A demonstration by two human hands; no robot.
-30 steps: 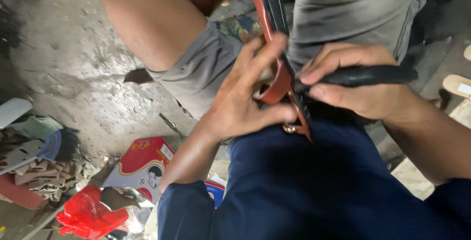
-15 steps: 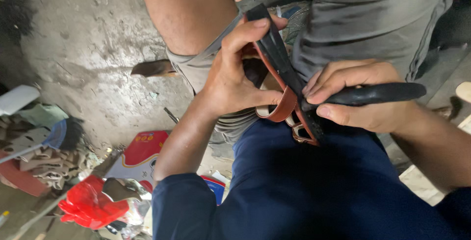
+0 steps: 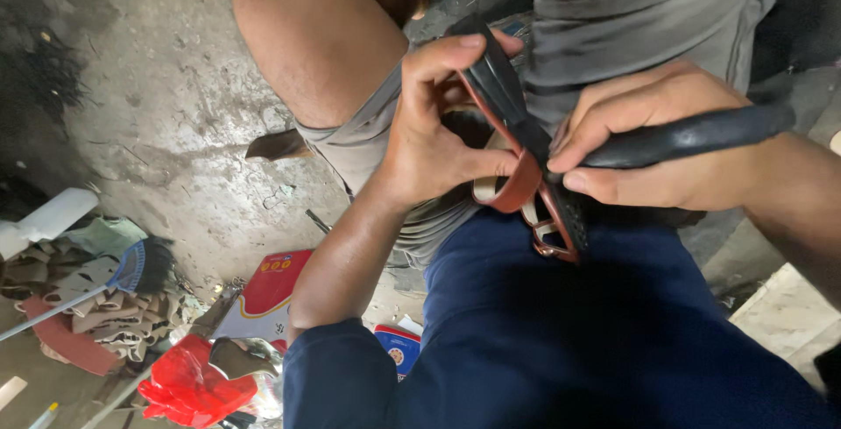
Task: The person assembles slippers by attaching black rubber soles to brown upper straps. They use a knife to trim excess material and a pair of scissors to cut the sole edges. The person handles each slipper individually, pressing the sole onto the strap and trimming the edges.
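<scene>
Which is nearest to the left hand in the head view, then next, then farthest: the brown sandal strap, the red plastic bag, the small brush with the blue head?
1. Brown sandal strap: pinched in the left hand, over the lap.
2. Red plastic bag: on the floor, lower left of the picture.
3. Small brush: on the floor at the left edge, by scrap pieces. Its gap from the hand is close to the bag's, so ranks 2 and 3 are nearly tied.

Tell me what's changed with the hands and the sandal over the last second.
The left hand has shifted its hold: its forefinger, earlier laid along the brown strap, now hooks over the top of the sandal's black sole, thumb pinching the brown strap below. The sandal sits lower in view as the camera moved. The right hand grips the black-handled tool against the sandal as before.
</scene>
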